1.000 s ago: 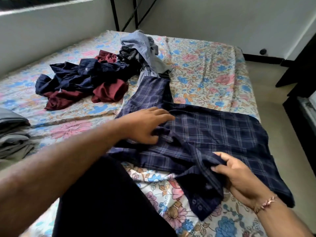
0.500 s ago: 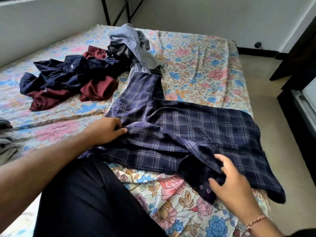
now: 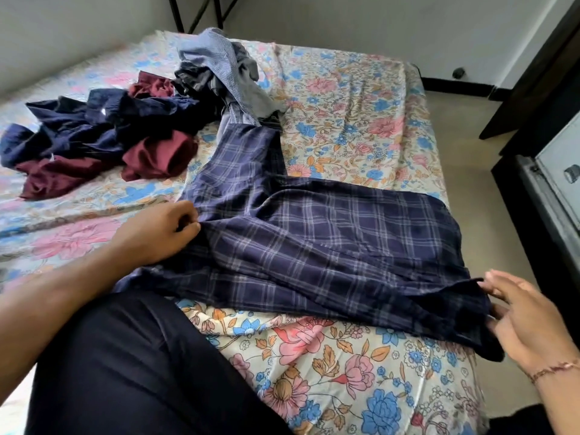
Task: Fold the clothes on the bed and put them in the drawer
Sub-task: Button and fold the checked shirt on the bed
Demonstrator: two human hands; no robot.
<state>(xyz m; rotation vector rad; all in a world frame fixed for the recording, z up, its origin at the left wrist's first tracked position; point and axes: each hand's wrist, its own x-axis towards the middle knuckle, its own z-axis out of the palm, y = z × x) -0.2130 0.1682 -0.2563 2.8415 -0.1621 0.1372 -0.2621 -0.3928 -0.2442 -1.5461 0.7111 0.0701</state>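
Head view: first fold of plaid shirt [image 3: 329, 246] under way.
Left hand [image 3: 157, 233] pinches its edge; right hand [image 3: 527, 321], fingers spread, touches hem; heap of clothes [image 3: 103, 127] remains unfolded.

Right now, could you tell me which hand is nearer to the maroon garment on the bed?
Left. The left hand pinches the plaid shirt just below the maroon garment; the right hand is at the shirt's far right edge, across the bed.

A bedroom in a home, a big bed [image 3: 361, 98] with a flowery sheet, a pile of clothes [image 3: 125, 127] on it, plain white walls [image 3: 345, 23], a bare floor [image 3: 464, 127], dark furniture [image 3: 546, 89] at the side
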